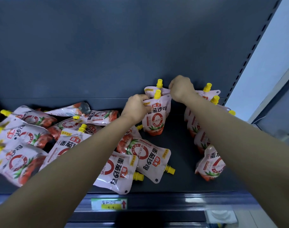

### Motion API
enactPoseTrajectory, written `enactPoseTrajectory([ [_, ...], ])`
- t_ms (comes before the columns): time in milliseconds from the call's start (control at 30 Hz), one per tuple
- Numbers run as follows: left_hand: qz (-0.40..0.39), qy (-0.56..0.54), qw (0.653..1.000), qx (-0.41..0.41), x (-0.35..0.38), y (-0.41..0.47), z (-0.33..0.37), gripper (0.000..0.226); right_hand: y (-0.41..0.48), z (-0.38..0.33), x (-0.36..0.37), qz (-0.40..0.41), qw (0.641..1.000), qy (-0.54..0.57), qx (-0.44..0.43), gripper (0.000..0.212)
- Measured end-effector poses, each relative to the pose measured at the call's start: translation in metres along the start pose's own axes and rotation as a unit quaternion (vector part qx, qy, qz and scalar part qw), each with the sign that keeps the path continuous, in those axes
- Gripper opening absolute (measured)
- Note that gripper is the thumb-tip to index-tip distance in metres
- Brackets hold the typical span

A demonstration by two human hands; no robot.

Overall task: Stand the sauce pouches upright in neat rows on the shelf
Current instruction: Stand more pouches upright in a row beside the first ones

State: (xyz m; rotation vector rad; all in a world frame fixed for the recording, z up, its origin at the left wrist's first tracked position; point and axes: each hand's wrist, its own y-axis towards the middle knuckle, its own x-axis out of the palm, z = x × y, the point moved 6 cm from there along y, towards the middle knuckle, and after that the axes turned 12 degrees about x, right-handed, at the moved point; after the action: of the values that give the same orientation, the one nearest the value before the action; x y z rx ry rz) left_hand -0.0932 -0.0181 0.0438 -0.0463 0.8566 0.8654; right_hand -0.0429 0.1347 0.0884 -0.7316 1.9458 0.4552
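Two hands, the left hand (pixel 137 107) and the right hand (pixel 181 89), are pinching their fingers shut on the top corners of a tomato sauce pouch (pixel 157 119), steadying it upright mid-shelf (pixel 178 162) behind a started second row, beside the toppled pouches (pixel 61 139).

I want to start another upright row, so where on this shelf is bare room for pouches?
Bare shelf floor shows between the held upright pouch and the upright row on the right, running forward to the front edge. The left half is crowded with a heap of fallen pouches.
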Motion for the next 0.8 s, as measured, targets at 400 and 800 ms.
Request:
enactPoseTrajectory([
  [400,0.075,0.145,0.973,0.165,-0.054,-0.032,0.040,0.034,-0.049,-0.041,-0.029,0.153,0.977,-0.090,-0.122,0.012],
  [800,0.101,0.215,0.923,0.301,-0.127,-0.093,0.063,0.040,-0.131,-0.079,-0.034,0.238,0.953,-0.138,-0.130,0.038],
])
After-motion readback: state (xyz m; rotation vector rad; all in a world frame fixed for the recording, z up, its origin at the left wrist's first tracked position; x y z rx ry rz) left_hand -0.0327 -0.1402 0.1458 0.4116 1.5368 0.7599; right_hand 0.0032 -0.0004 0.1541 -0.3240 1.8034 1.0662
